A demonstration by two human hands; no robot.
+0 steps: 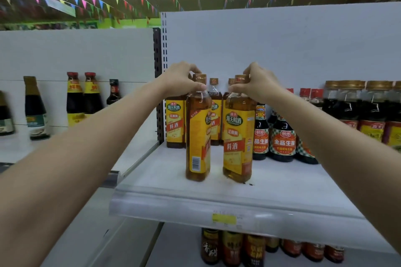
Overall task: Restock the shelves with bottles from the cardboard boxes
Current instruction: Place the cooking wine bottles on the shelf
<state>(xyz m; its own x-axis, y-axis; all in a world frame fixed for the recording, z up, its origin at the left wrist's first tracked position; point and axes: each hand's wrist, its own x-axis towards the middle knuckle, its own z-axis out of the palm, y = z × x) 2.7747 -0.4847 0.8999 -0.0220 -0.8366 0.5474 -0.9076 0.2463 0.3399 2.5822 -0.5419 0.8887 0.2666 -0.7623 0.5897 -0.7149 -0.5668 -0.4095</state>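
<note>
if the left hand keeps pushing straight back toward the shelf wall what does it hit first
Probably the rear row of yellow-label bottles. The left hand grips the neck of the front left bottle, and that row stands right behind it, before the white back panel. Depth is hard to judge from this one view.

Under the left hand, an amber bottle is showing a yellow label and gold cap. Under the right hand, its twin is displaying green-and-red badges. Right of both, dark bottles are wearing green-checked orange labels.
</note>
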